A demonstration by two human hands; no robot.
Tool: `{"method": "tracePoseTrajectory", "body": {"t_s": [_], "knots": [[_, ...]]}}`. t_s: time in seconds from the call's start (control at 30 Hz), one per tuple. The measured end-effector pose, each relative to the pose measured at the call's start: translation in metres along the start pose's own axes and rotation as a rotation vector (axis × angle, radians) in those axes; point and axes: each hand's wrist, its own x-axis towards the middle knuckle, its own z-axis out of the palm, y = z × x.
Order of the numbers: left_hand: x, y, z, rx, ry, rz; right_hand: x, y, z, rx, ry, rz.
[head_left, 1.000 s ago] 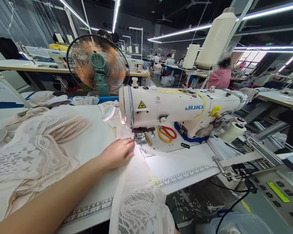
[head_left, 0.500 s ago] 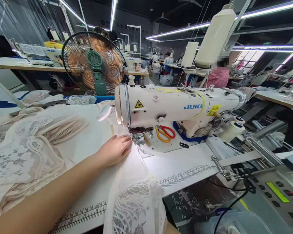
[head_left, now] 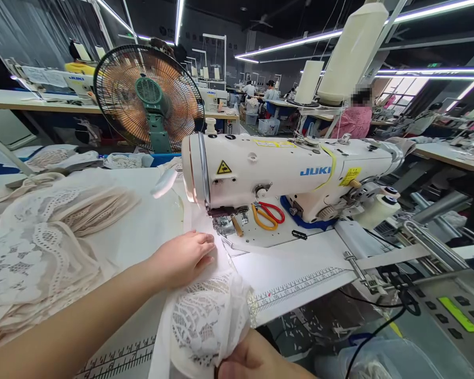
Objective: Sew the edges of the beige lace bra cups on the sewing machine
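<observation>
My left hand (head_left: 184,258) lies flat on a strip of white sheer fabric (head_left: 205,223) that runs under the presser foot (head_left: 224,223) of the white JUKI sewing machine (head_left: 284,171). The fingertips sit a short way in front of the foot. My right hand (head_left: 253,360) shows at the bottom edge, gripping the bunched white lace end (head_left: 203,321) of the same piece and lifting it off the table's front edge.
Lace pieces (head_left: 43,237) are piled at the left. A standing fan (head_left: 148,100) is behind, scissors (head_left: 266,213) lie under the machine arm, thread cones (head_left: 349,52) stand on top. A control panel (head_left: 456,316) sits at the right. Other people work at far tables.
My left hand slid back from the presser foot toward me. My right hand came into view at the bottom and gathered the lace end upward.
</observation>
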Motion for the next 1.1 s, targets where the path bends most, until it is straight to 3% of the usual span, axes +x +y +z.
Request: {"method": "tracePoseTrajectory", "body": {"t_s": [0.1,0.2,0.33,0.57,0.77,1.1], "knots": [[-0.002,-0.001,-0.001,-0.138,0.022,0.018,0.008,-0.009,0.005,0.187,-0.080,0.005],[-0.001,-0.003,-0.006,-0.195,-0.019,0.028,0.016,-0.017,0.009,0.204,-0.106,-0.033],[0.001,-0.004,-0.014,-0.218,-0.120,0.019,0.029,-0.021,0.016,0.267,-0.031,-0.130],[0.004,-0.013,-0.019,-0.264,-0.187,0.010,0.051,-0.012,0.020,0.365,0.034,-0.246],[0.010,-0.012,-0.033,-0.260,-0.241,-0.035,0.065,-0.004,0.019,0.396,0.080,-0.231],[0.015,-0.020,-0.023,-0.174,-0.174,0.031,0.084,-0.007,0.024,0.454,0.119,-0.237]]}}
